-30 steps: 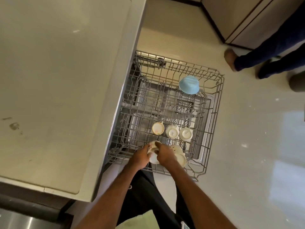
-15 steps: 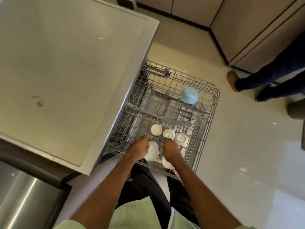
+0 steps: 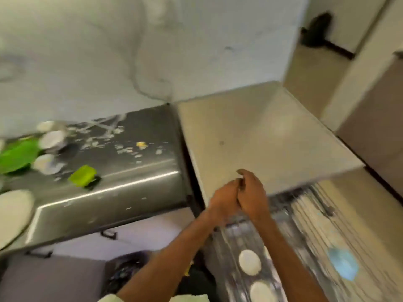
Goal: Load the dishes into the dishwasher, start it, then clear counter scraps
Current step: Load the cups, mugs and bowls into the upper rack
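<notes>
left hand (image 3: 224, 201), right hand (image 3: 251, 192) lifted off wire rack (image 3: 316, 236) | pressed together | grip unclear, blurred

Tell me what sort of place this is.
Most likely a kitchen, at its washing-up corner. A steel counter holds a green plate and food scraps, and beside it a pulled-out dishwasher rack holds white cups and a blue bowl. Blur hides whether it is a home kitchen.

Two bare forearms, extended forward and converging toward the wrists. Left hand (image 3: 224, 200) and right hand (image 3: 250, 192) touch side by side, fingers loosely bent. Motion blur hides whether either holds anything.
</notes>
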Motion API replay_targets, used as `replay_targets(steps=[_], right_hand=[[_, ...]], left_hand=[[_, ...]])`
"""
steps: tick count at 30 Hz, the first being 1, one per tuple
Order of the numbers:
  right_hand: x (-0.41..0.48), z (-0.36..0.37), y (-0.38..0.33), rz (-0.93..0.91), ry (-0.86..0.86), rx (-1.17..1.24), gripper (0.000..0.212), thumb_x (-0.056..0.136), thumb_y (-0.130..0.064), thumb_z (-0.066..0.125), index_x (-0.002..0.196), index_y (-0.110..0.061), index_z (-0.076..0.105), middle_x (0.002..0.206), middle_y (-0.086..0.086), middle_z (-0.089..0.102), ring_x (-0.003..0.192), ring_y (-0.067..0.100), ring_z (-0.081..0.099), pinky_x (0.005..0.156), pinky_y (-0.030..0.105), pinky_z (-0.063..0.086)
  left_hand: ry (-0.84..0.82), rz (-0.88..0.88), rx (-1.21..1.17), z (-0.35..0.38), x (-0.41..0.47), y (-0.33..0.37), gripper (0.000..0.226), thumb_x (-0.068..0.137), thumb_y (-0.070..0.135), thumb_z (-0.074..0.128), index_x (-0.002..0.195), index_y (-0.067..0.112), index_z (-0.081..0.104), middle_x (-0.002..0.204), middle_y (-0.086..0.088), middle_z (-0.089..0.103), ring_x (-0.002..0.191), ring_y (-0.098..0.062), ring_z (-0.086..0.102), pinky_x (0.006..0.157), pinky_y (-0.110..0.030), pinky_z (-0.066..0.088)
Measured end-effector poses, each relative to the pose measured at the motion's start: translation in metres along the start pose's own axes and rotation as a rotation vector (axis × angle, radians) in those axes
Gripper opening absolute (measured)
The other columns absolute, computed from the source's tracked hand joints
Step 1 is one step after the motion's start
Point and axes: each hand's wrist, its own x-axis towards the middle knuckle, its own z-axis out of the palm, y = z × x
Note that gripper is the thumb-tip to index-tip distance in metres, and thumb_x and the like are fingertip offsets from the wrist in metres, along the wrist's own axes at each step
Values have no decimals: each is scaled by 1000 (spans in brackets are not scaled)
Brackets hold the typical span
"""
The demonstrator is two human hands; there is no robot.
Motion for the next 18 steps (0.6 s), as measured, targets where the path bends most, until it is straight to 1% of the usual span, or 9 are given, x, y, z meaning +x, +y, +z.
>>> replay_targets(steps=[2,4,7,10,13,16,18], right_hand=[[9,27,-43,-109,-26,24,43,92,2,51,132,-12,59,132,10,61,123,28,55,106,34,40],[10,55,-78,-222,-72,45,39,94,-2,54,132,-11,59,131,9,62,120,27,57,104,32,40],[4,101,-131,-390,-135,61,35,95,-4,54,128,-11,61,126,9,64,116,28,60,101,31,42],[-4,143,-180,-494,-199,89,36,90,1,58,123,-13,64,122,6,65,113,25,60,98,28,42],[-8,189,-222,-602,-247,28,39,87,-1,61,124,-13,63,124,6,64,116,24,58,102,32,44],[-11,234,-266,-652,-296,-28,40,91,-6,60,130,-13,59,129,5,60,120,22,55,103,30,42],[-12,260,-291,-681,-326,-54,40,93,-9,57,133,-13,56,133,5,57,123,21,53,104,30,41]], left_hand=[[121,-92,1,-49,-20,-20,36,93,20,57,129,13,53,123,-8,64,111,-30,62,93,-39,47],[218,-154,15,-85,-38,-49,33,92,19,54,125,18,55,121,-5,64,108,-29,63,91,-42,52],[317,-202,62,-128,-72,-107,38,92,22,55,130,19,52,126,-4,60,108,-29,61,84,-43,53],[418,-288,57,-160,-104,-161,40,94,24,54,134,19,50,131,-2,59,117,-24,59,92,-40,51],[516,-371,25,-188,-134,-212,39,95,25,53,134,20,51,134,1,59,121,-19,57,97,-37,48],[572,-442,-2,-218,-166,-261,37,96,25,53,133,20,51,134,2,58,123,-17,55,99,-34,45],[603,-494,-14,-236,-184,-289,37,96,28,55,132,21,52,132,1,60,120,-21,58,96,-34,46]])
